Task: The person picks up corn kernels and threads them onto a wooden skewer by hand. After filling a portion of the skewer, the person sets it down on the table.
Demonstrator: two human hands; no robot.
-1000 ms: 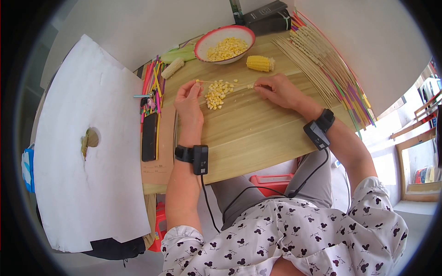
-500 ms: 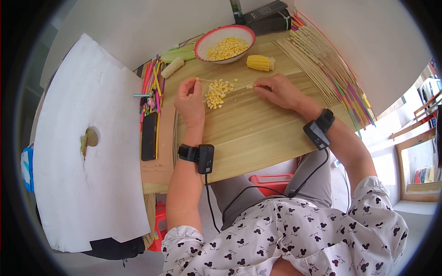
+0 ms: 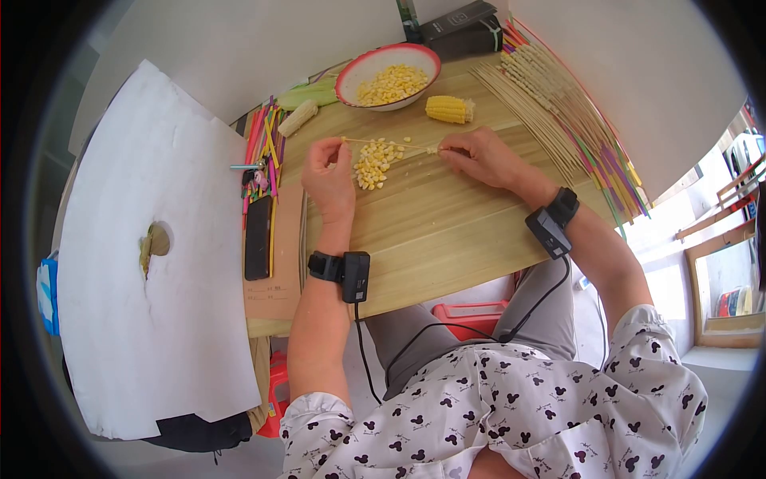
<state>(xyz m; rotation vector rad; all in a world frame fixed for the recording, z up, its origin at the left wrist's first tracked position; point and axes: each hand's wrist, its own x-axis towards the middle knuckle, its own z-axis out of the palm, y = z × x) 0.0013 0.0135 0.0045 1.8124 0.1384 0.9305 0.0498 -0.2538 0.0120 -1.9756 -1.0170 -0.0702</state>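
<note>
A thin wooden stick (image 3: 383, 142) spans the gap between my two hands, above a small pile of loose corn kernels (image 3: 373, 164). My left hand (image 3: 329, 177) pinches the stick's left end, where a yellow bit shows at the fingertips. At the other end, my right hand (image 3: 483, 156) is closed on the stick, with pale kernels at its fingertips. Behind the hands are a red-rimmed white bowl (image 3: 345, 89) of kernels, a partly stripped yellow corn cob (image 3: 449, 109) and a bare cob (image 3: 298, 118).
Bundled thin sticks (image 3: 531, 112), some threaded with kernels, lie at the right. At the left are coloured strips (image 3: 259, 144), a black phone (image 3: 258, 238) and brown paper (image 3: 286, 263). A green husk (image 3: 311, 93) lies beside the bowl; black boxes (image 3: 463, 36) stand at the back.
</note>
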